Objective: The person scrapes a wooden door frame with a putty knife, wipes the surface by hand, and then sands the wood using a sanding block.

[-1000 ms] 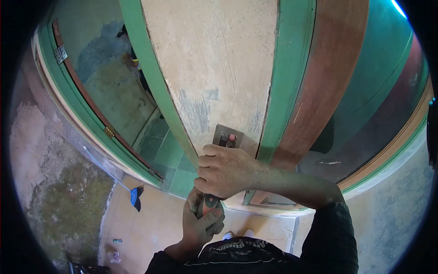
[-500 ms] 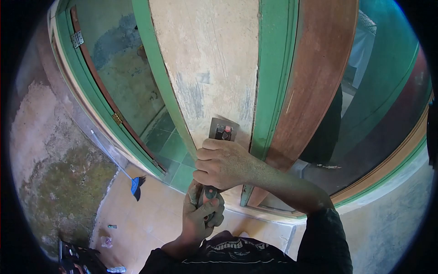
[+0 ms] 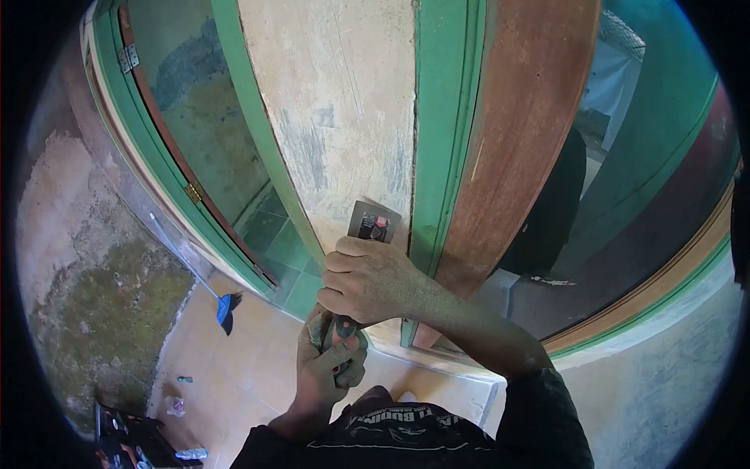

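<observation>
My right hand, dusty over the back and forearm, is closed around a scraper just below its wide metal blade. The blade lies against the narrow cream wall strip, below scuffed grey patches. Under it, my left hand wraps the lower part of the dark handle, which has a reddish-orange part. The fingers of both hands cover most of the handle.
Green frames border the strip, with a brown wooden door to the right. A blue broom lies on the tiled floor at left. Near the lower left sit a dark toolbox-like object and small litter.
The whole view has shifted, so wall and doors appear further left. Both hands keep their grip on the scraper, and its blade sits slightly lower against the wall strip.
</observation>
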The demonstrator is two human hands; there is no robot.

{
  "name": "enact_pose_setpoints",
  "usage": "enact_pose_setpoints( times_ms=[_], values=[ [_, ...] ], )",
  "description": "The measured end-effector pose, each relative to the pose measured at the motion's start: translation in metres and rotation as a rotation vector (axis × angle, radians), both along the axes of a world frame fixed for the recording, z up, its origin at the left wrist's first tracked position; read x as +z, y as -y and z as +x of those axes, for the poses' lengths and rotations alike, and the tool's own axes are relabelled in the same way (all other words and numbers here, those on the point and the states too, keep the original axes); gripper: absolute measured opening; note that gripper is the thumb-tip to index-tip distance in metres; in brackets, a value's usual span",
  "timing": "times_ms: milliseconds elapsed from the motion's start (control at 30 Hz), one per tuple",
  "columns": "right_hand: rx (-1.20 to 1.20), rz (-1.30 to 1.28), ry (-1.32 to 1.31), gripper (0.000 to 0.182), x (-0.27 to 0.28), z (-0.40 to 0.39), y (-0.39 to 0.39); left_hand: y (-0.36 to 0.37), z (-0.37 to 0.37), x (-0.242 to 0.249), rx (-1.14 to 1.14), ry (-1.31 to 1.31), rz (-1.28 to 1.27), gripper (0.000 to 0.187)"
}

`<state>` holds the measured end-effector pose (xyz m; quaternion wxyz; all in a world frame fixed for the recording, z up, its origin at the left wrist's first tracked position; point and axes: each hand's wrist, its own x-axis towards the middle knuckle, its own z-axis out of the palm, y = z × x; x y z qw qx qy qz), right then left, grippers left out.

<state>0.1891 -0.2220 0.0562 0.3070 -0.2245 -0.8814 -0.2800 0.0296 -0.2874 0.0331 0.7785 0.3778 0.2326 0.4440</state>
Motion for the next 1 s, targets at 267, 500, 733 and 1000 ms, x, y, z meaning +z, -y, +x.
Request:
enact_pose_setpoints(
  times_ms=[267,500,733,1000],
  values=[
    [-0.016,0.001,-0.065,0.016,-0.01,0.003,0.011,0.007,-0.001,-0.001,-0.07,-0.024,-0.035,0.033],
    [-0.036,-0.009,-0.069,0.015,-0.017,0.005,0.015,0.003,-0.002,-0.012,-0.071,-0.032,-0.065,0.037],
    [-0.035,-0.05,-0.064,0.013,-0.033,0.001,0.014,-0.005,-0.012,-0.04,-0.109,0.039,-0.046,0.036],
    [-0.185,-0.322,0.527,0.011,0.025,-0.016,0.02,-0.015,-0.019,-0.03,-0.129,0.085,-0.008,0.035]
  ],
)
